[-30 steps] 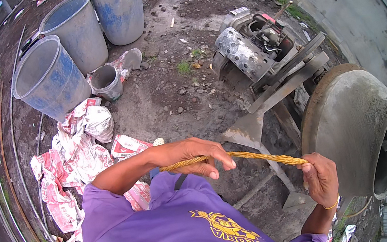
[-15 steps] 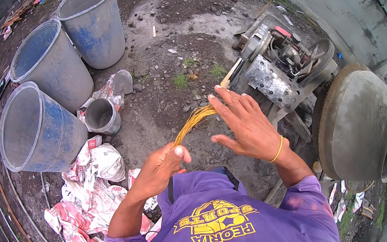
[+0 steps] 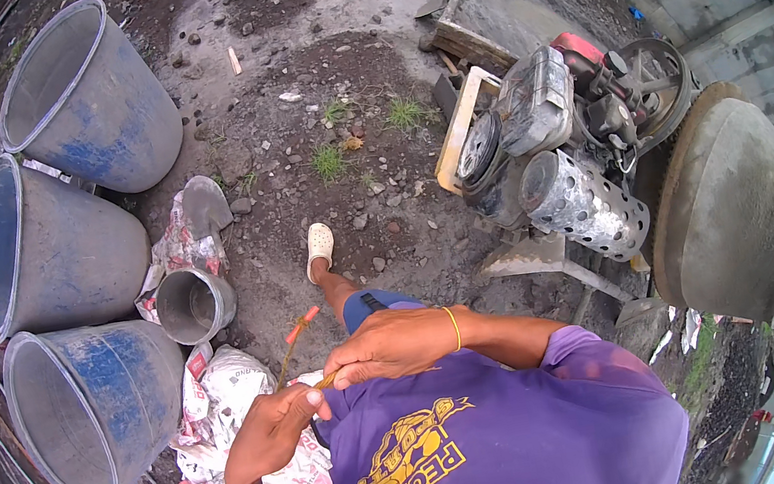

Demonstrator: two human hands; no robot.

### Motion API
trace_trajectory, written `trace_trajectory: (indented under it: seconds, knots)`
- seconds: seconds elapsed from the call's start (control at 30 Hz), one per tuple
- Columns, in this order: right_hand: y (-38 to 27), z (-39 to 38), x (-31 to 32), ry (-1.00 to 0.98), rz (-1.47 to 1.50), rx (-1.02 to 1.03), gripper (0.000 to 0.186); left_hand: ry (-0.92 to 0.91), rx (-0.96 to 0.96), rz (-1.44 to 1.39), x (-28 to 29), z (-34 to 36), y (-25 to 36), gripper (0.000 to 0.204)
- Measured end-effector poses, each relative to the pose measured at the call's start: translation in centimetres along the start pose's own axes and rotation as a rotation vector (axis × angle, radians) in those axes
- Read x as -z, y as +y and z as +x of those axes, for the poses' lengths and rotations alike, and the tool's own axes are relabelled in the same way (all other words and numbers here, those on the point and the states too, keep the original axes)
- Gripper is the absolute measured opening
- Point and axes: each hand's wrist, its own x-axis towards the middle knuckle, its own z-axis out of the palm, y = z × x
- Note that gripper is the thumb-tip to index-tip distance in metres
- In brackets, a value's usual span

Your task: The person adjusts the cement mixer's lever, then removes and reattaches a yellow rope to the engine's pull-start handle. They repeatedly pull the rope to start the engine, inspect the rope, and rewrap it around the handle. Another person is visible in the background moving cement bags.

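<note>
In front of my purple shirt, my two hands are close together on a thin yellow-brown cord (image 3: 327,381). The left hand (image 3: 270,429) pinches it, thumb on top. My right hand (image 3: 391,345) has its fingers curled round the cord just to the right, with a yellow band at the wrist. A length of the cord sticks up from my hands, and a short orange-red stick (image 3: 303,324) is tied at its end. The part inside my fingers is hidden.
A concrete mixer drum (image 3: 732,213) and its engine (image 3: 602,96) stand to the right. Large grey-blue tubs (image 3: 90,254) line the left, near a small bucket (image 3: 198,305) and crumpled sacks (image 3: 239,392). My foot in a pale clog (image 3: 320,244) rests on stony ground.
My right hand went from open, fingers spread, to closed on the cord beside my left. The orange-red stick and my foot have come into view. The mixer engine shows more fully.
</note>
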Motion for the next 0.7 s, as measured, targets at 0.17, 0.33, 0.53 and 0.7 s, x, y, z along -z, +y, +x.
trace_trajectory:
  seconds: [0.17, 0.33, 0.53, 0.7]
  knots:
    - [4.5, 6.3, 10.5, 0.187, 0.215, -0.028, 0.033, 0.128, 0.144, -0.152, 8.6, 8.9, 6.2, 0.037]
    - [3.8, 8.1, 21.9, 0.46, 0.127, 0.088, 0.028, 0.05, 0.013, -0.33, 18.7, 14.8, 13.4, 0.044]
    - [1.7, 7.6, 31.7, 0.93, -0.093, 0.048, 0.025, -0.102, -0.092, -0.407, 26.9, 25.0, 21.3, 0.039]
    - [2.8, 10.9, 36.1, 1.36, -0.018, -0.122, 0.022, -0.323, -0.418, -0.536, 31.6, 35.4, 27.8, 0.042]
